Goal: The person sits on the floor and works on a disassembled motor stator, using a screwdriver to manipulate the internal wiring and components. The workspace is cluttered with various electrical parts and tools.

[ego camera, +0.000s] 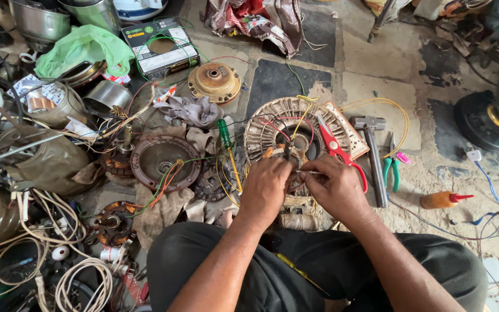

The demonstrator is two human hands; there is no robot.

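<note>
A round fan motor stator (pixel 278 124) with pale windings and red, yellow and black wires lies on the floor in front of me. My left hand (pixel 265 188) rests on its near edge, fingers curled around wires at the core. My right hand (pixel 333 185) pinches a thin pale wire or sleeve that runs toward the left hand. Both hands touch at the stator's near side. Red-handled scissors (pixel 337 149) lie on the stator's right part, just above my right hand.
A hammer (pixel 373 156), green-handled pliers (pixel 392 167) and an orange glue bottle (pixel 443 200) lie to the right. A green-handled screwdriver (pixel 228 151), a motor cover (pixel 163 162), a rotor housing (pixel 215 82), rags, cables and metal pots crowd the left. A fan base (pixel 492 118) stands far right.
</note>
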